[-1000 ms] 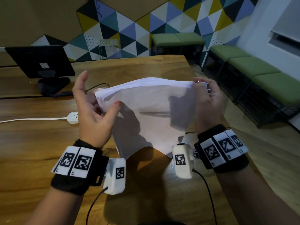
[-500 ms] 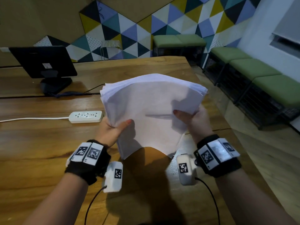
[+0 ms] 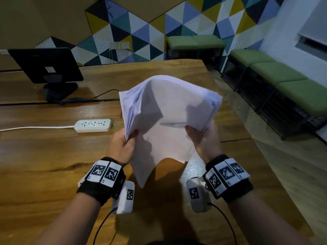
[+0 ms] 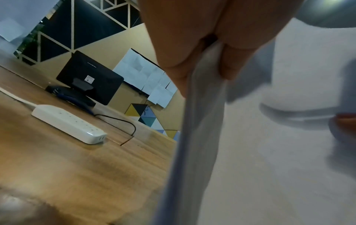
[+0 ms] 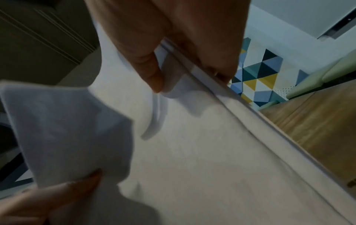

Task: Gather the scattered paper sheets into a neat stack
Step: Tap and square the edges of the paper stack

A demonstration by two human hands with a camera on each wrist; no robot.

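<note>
A bundle of white paper sheets (image 3: 168,110) stands on end above the wooden table (image 3: 44,165), bowed into an arch at the top. My left hand (image 3: 123,144) pinches its left edge, thumb in front. My right hand (image 3: 203,137) grips the right edge the same way. In the left wrist view the fingers (image 4: 173,50) clamp the sheets' edge (image 4: 200,121). In the right wrist view the thumb (image 5: 146,64) presses on the paper (image 5: 192,144), and the sheet edges fan a little. The lower corners hang loose near the table.
A white power strip (image 3: 93,125) with its cord lies left of the paper. A black monitor (image 3: 47,65) on a stand sits at the far left. Green benches (image 3: 276,75) line the wall right of the table edge.
Both hands slid from the paper's top corners down to its lower side edges. The sheets, held flat before, now bow upward into an arch, with the left edge turned toward me.
</note>
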